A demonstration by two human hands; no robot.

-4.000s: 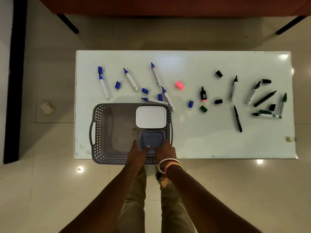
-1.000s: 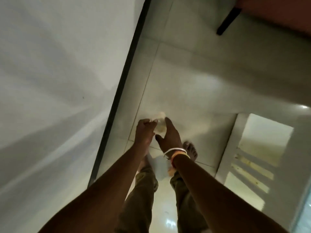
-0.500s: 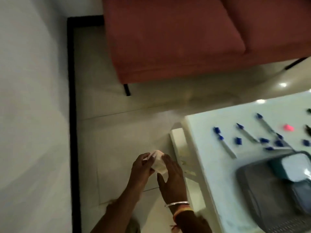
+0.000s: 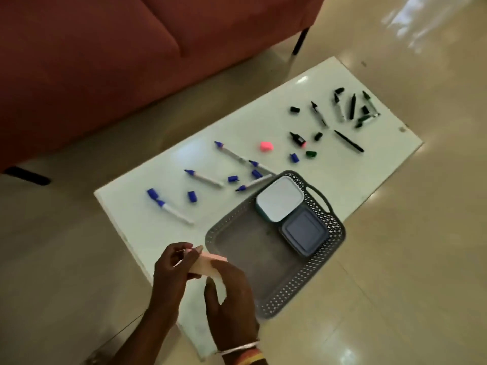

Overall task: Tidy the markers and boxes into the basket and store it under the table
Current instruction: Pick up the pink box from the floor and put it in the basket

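A grey perforated basket sits at the near edge of the white table, overhanging it. Inside lie a white-lidded box and a blue-grey box. My left hand and right hand together hold a small pale pinkish box just left of the basket's near corner. Blue-tipped markers and loose blue caps lie on the table's left half. Black and green markers and caps lie at the far right.
A red sofa stands behind the table, its dark legs on the glossy tiled floor. A pink cap and a short black-and-pink highlighter lie mid-table.
I turned from the floor by the wall back to the table. Both hands have carried the small pale box from the floor to the basket's near corner.
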